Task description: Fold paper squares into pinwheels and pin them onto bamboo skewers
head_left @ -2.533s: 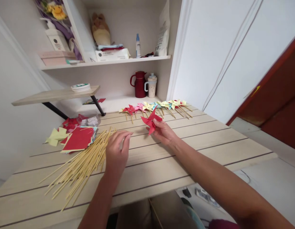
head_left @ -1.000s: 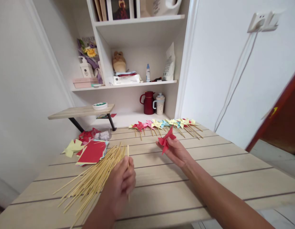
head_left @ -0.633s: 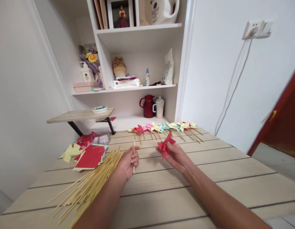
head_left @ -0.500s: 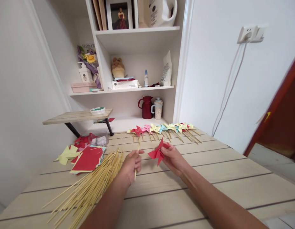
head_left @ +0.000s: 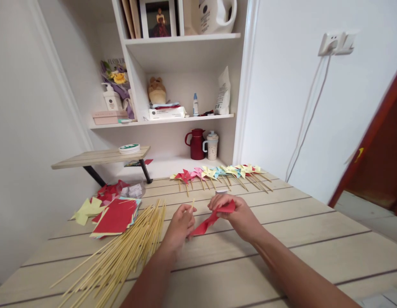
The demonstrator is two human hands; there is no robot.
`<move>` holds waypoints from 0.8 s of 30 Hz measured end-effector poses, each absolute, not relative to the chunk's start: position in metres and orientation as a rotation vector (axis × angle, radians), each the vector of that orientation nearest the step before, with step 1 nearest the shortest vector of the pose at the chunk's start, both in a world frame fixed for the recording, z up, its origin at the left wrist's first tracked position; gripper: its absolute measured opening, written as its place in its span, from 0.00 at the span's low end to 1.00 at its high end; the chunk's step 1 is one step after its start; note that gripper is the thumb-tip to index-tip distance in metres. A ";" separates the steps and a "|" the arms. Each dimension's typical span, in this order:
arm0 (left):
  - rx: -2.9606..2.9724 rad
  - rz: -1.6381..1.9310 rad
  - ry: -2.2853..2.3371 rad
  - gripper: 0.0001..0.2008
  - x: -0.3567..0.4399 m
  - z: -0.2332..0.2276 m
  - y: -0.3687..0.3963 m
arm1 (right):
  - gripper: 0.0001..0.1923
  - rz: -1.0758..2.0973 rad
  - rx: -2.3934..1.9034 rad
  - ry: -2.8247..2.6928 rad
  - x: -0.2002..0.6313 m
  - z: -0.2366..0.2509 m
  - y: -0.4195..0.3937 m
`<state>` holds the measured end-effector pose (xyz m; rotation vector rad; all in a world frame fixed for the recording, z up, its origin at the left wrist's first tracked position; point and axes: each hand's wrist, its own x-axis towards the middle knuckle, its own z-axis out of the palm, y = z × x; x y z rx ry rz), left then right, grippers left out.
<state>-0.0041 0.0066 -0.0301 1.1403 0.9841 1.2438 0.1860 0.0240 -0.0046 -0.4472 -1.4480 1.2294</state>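
Observation:
My left hand (head_left: 183,222) is closed around a thin wooden stick (head_left: 193,202), whose tip sticks up past the fingers. A red paper pinwheel (head_left: 205,226) is pinched in my right hand (head_left: 231,212), tilted so that one blade reaches toward my left fingers. Whether that blade touches them I cannot tell. Just beyond my right hand a small grey-white round object (head_left: 221,192) shows in part. To the left of my left hand lies a loose heap of wooden sticks (head_left: 131,246).
Finished pinwheels on sticks (head_left: 214,173) lie in a row along the table's back. Coloured paper sheets (head_left: 115,217), a pale yellow pinwheel (head_left: 87,210) and a clear container (head_left: 134,191) are at left, near a small raised stand (head_left: 102,156). A dark red jug (head_left: 197,144) stands behind.
My right hand has turned over, tipping the red pinwheel and bringing its lower blade toward my left hand. The stick has shifted lower in my left hand. A round object now shows behind my right hand.

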 end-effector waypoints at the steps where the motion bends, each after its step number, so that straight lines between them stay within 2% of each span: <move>1: 1.134 1.259 0.989 0.19 -0.004 -0.032 0.007 | 0.05 1.262 -0.491 -1.412 0.185 -0.005 0.025; 5: 1.114 1.324 0.992 0.20 -0.004 -0.036 0.011 | 0.07 1.336 -0.624 -1.358 0.181 -0.008 0.028; 9: 1.059 1.303 1.055 0.23 -0.007 -0.038 0.014 | 0.05 1.276 -0.624 -1.497 0.180 -0.008 0.025; 12: 1.005 1.265 1.107 0.24 -0.010 -0.037 0.013 | 0.02 0.943 -0.598 -1.725 0.181 -0.006 0.024; 15: 1.002 1.260 1.109 0.25 -0.013 -0.032 0.010 | 0.06 0.534 -0.481 -1.891 0.183 -0.004 0.024; 19: 1.122 1.320 1.129 0.23 -0.013 -0.023 0.007 | 0.11 0.313 -0.388 -1.890 0.187 0.000 0.022; 24: 1.467 1.605 1.190 0.16 -0.012 -0.010 -0.002 | 0.18 0.067 -0.376 -1.787 0.194 0.001 0.016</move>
